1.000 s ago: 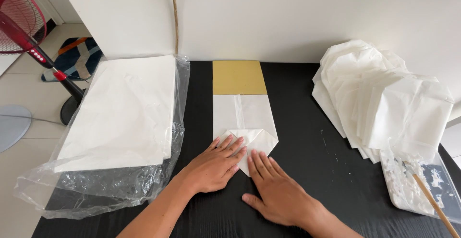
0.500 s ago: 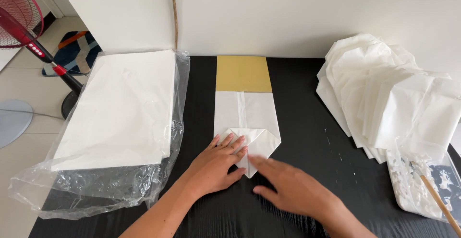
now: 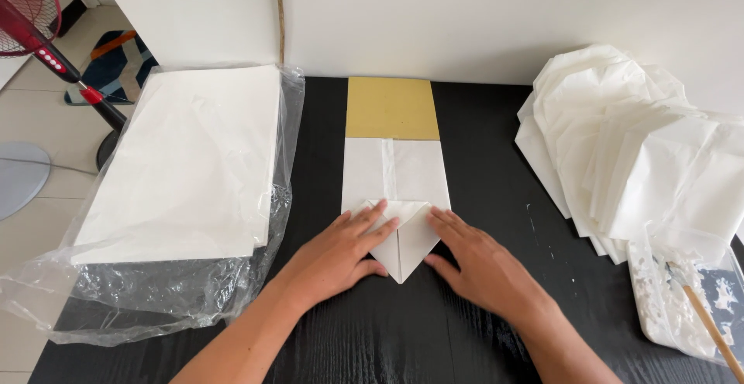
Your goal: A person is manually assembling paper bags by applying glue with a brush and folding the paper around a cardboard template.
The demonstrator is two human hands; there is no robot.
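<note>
Both hands flat on a half-folded white paper bag, pinning its pointed bottom flaps down.

The left hand (image 3: pixel 337 254) and right hand (image 3: pixel 484 264) lie open, fingers spread, no grip on anything, just pressing either side of the triangular fold (image 3: pixel 403 237) so the creases stay put. The paper bag (image 3: pixel 395 168) lies mid black surface (image 3: pixel 480 159) over a tan cardboard template (image 3: pixel 391 107). Fresh sheets in a plastic wrap (image 3: pixel 186 167) sit left, a finished pile (image 3: pixel 620 144) right, and a glue tray with brush (image 3: pixel 686 299) near the right hand.
</note>
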